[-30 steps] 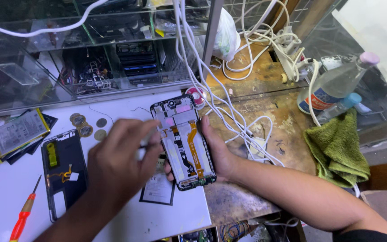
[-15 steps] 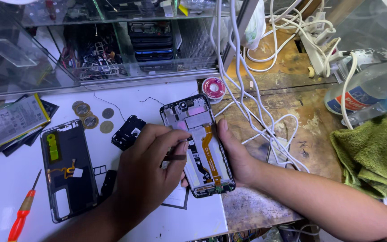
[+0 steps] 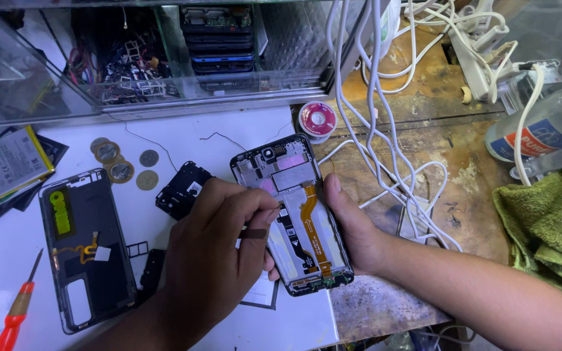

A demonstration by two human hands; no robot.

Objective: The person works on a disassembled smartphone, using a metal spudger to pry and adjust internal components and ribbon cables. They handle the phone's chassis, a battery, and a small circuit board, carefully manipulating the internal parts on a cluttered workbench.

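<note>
On the white tabletop [image 3: 242, 140], right hand [image 3: 352, 227] still cradles the opened phone [image 3: 292, 214], left hand [image 3: 219, 260] fingers now pinched on a small tool [image 3: 253, 233] at its midframe.

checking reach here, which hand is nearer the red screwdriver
Left. The left hand sits beside the opened phone, closer to the red screwdriver at the far left; the right hand grips the phone's far edge.
</note>
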